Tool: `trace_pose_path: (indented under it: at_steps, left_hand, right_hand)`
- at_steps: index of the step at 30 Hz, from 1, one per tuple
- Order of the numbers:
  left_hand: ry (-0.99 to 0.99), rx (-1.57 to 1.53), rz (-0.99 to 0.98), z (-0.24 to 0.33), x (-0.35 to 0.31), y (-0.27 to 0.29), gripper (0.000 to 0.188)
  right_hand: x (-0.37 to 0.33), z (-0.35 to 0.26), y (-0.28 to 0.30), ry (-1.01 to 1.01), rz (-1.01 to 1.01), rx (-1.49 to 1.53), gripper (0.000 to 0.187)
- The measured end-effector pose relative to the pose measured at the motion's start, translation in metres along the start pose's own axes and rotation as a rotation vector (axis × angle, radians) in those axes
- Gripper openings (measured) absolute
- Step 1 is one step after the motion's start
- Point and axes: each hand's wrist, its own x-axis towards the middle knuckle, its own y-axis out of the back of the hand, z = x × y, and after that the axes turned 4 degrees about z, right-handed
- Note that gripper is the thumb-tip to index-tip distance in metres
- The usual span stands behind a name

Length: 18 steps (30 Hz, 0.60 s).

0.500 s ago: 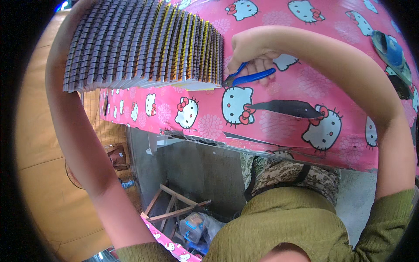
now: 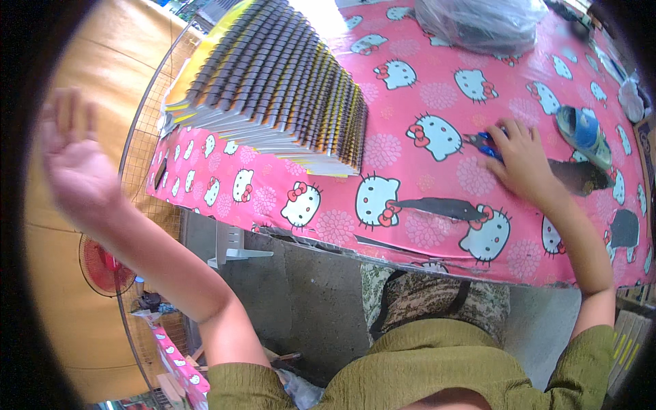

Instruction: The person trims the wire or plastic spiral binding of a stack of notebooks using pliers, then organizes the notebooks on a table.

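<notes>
A tall stack of spiral-bound notebooks [image 2: 273,75] with dark coils and white and yellow pages stands on the pink table, left of centre. Away to the left of it, my left hand [image 2: 78,160] is raised beyond the table edge, palm showing, fingers spread, holding nothing. On the right of the table, my right hand [image 2: 523,160] is low over a pair of blue-handled pliers [image 2: 482,143]. Its fingers curl over the handles, while the dark jaws point left towards the stack. The hand partly hides the handles.
The pink tablecloth [image 2: 417,184] has a torn dark patch [image 2: 444,207] near its front edge. A blue tape roll [image 2: 584,130] lies right of my right hand. A clear plastic bag [image 2: 482,24] sits at the back. A red fan [image 2: 106,266] stands behind wire mesh at left.
My right hand has carried the pliers from the stack's near corner to the right, down at the table. My left hand has come away from behind the stack, out to the left. The view has shifted.
</notes>
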Motion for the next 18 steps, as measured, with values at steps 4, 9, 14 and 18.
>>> trace_pose_path:
  at_steps: [4,9,14,18]
  left_hand:
    - [0.707,-0.165,-0.591,-0.089,-0.125,0.076,0.062]
    - [0.687,0.251,-0.725,-0.136,-0.247,0.045,0.119]
    - [0.817,0.453,-0.669,-0.133,-0.240,0.011,0.117]
    - [0.745,0.265,-0.480,-0.141,-0.252,0.004,0.100]
  right_hand:
    - [0.011,-0.034,0.010,0.103,0.115,0.230,0.073]
    - [0.104,-0.071,-0.051,0.281,0.173,0.580,0.076]
    - [0.162,-0.114,-0.052,0.209,-0.108,0.978,0.086]
    - [0.175,-0.113,-0.069,0.277,-0.070,1.011,0.081]
